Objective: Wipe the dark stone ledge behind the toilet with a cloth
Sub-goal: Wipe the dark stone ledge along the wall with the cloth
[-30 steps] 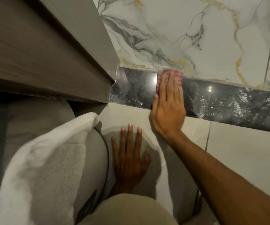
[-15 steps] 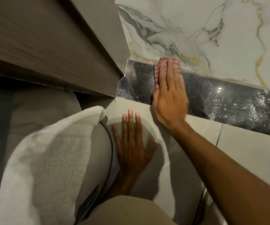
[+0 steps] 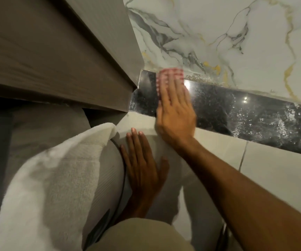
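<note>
The dark stone ledge (image 3: 245, 115) runs left to right under the marble wall, glossy with pale speckles. My right hand (image 3: 175, 109) lies flat on its left part, near the corner by the cabinet, pressing a red-and-white checked cloth (image 3: 171, 74). The cloth shows beyond my fingertips and along my index finger; the rest is under my palm. My left hand (image 3: 142, 165) rests flat, fingers spread, on the white surface below the ledge and holds nothing.
A brown wood-grain cabinet (image 3: 55, 51) overhangs at the left and ends the ledge. A white towel (image 3: 51, 178) is draped at the lower left. White marble wall tile (image 3: 236, 33) rises behind the ledge, and pale tiles (image 3: 273, 169) face the front below it.
My right hand has slid the cloth left along the ledge, closer to the cabinet corner. More cloth shows past my fingertips. My left hand has stayed flat in place.
</note>
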